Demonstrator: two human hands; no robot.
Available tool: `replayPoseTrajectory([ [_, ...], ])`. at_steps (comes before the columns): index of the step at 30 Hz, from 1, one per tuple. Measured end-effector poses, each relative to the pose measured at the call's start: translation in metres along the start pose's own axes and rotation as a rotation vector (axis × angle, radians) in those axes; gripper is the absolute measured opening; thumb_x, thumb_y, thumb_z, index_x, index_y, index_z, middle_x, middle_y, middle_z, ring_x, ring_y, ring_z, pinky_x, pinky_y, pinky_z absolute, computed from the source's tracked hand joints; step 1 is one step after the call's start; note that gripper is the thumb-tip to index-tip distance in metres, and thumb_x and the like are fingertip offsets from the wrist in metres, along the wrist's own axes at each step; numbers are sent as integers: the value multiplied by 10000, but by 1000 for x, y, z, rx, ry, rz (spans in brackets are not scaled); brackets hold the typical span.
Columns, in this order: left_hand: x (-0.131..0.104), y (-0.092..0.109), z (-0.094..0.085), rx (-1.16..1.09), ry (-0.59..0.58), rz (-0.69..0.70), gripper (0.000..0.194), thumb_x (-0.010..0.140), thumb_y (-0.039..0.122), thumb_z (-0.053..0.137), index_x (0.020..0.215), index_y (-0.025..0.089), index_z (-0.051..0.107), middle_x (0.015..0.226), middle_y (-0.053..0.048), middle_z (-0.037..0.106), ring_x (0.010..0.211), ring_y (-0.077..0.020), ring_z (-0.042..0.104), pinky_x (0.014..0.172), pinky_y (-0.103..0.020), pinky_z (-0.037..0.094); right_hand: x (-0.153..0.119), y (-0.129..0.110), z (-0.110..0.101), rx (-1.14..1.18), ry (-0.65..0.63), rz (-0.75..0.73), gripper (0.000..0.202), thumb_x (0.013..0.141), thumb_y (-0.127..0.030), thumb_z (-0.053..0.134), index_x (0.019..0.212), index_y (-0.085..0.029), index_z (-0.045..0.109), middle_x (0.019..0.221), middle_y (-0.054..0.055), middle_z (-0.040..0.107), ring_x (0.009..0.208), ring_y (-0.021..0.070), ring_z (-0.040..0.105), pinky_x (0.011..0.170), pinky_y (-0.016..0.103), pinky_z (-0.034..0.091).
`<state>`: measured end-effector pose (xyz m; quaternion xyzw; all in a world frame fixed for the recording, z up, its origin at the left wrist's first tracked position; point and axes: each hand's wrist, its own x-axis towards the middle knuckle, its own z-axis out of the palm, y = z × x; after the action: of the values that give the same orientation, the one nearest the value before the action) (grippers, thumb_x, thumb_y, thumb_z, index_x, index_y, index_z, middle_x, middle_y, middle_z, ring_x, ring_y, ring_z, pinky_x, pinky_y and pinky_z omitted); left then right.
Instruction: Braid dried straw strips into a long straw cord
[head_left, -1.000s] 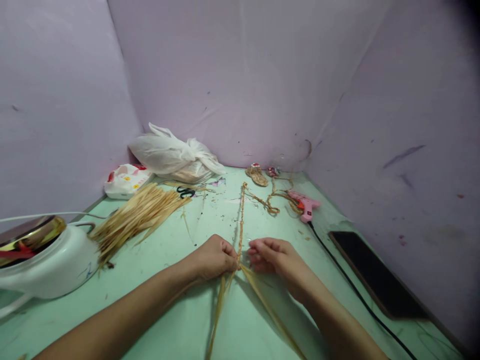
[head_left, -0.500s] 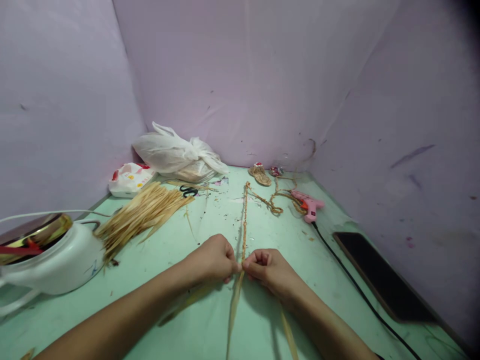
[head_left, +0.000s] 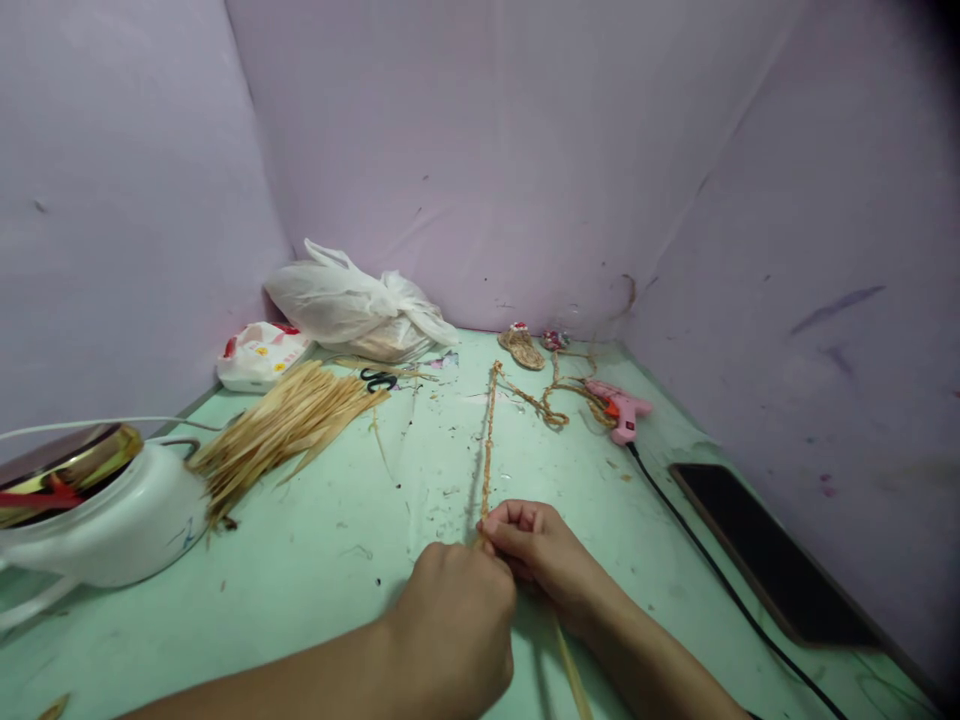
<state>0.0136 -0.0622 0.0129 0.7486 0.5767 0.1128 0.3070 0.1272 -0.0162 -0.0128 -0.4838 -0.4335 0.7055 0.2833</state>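
Note:
A thin straw braid (head_left: 488,450) stretches toward me down the middle of the table. My right hand (head_left: 551,555) is closed, its thumb and finger pinching the near end of this braid. A loose straw strand (head_left: 571,670) hangs below that hand toward the table's near side. My left hand (head_left: 457,620) is curled into a fist just in front of the braid's end, close beside my right fingers. A pale strand runs from the braid into this fist; the fingers themselves are mostly hidden behind its back.
On the left are a straw bundle (head_left: 277,430), black-handled scissors (head_left: 379,380) and a white pot (head_left: 112,525). A white plastic bag (head_left: 352,310) and tissue pack (head_left: 262,357) lie behind. Right: a pink glue gun (head_left: 621,408), its black cord and a phone (head_left: 772,550). A woven sole (head_left: 521,347) lies at the back.
My left hand has come down and toward me from beside the braid's end, closing into a fist that covers the middle strand. My right hand keeps its pinch in nearly the same place.

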Motion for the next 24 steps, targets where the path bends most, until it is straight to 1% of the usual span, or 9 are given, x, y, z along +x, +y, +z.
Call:
replayPoseTrajectory([
  [3, 13, -6, -23, -110, 98, -77, 237, 680, 323, 466, 572, 145, 578, 543, -62, 556, 532, -147, 498, 522, -247, 336, -2, -4, -3, 25, -53, -2, 245, 576, -320, 642, 590, -133, 483, 421, -70, 427, 347, 10, 227, 383, 193, 102],
  [4, 18, -9, -31, -221, 181, -141, 205, 681, 302, 465, 610, 147, 579, 559, -43, 560, 529, -126, 495, 516, -231, 336, -3, -5, -3, 18, -64, -5, 245, 588, -322, 637, 583, -131, 483, 412, -77, 405, 345, 9, 215, 381, 192, 96],
  [5, 22, -12, -36, -358, 162, -229, 187, 666, 293, 484, 715, 147, 588, 537, -13, 542, 460, -101, 462, 468, -215, 319, -3, -6, -4, 10, -73, -12, 245, 601, -325, 631, 579, -129, 485, 414, -76, 402, 346, 7, 206, 379, 191, 93],
  [7, 30, -19, -40, -633, -39, -393, 255, 640, 295, 504, 831, 139, 570, 486, 23, 506, 361, -77, 393, 387, -199, 268, -3, -7, -5, -7, -91, -22, 235, 617, -322, 619, 599, -125, 493, 445, -59, 447, 350, 7, 219, 376, 188, 99],
  [10, 34, -29, -31, -867, -304, -396, 190, 594, 274, 526, 693, 117, 568, 482, 15, 501, 333, -62, 375, 341, -186, 235, 0, -4, -6, -53, -117, -41, 197, 614, -288, 608, 661, -127, 505, 510, -28, 520, 369, 21, 290, 381, 179, 155],
  [12, 35, -31, -22, -827, -296, -377, 132, 591, 250, 506, 591, 125, 549, 442, 24, 467, 320, -63, 359, 332, -190, 223, 3, 0, -7, -144, -117, -73, 161, 619, -260, 589, 657, -133, 497, 526, -19, 529, 406, 41, 358, 411, 178, 230],
  [16, 36, -29, -10, -519, -97, -393, 127, 568, 169, 468, 447, 160, 433, 338, 66, 305, 320, -50, 245, 354, -203, 163, 3, 9, -10, -520, 29, -270, 74, 671, -215, 513, 645, -147, 503, 579, 7, 552, 528, 95, 459, 494, 201, 319],
  [19, 38, -29, -4, -375, 35, -276, 190, 541, 143, 463, 394, 167, 345, 371, 64, 236, 394, -47, 215, 387, -211, 142, -3, 9, -9, -844, 125, -420, 99, 703, -175, 463, 668, -153, 553, 587, 14, 565, 529, 105, 455, 499, 210, 312],
  [24, 38, -31, 4, -401, 56, -230, 187, 540, 159, 433, 390, 171, 322, 411, 50, 230, 426, -59, 220, 400, -225, 134, -16, 1, -6, -1089, 264, -427, 162, 687, -141, 463, 651, -160, 620, 618, 46, 598, 542, 124, 487, 510, 227, 308],
])
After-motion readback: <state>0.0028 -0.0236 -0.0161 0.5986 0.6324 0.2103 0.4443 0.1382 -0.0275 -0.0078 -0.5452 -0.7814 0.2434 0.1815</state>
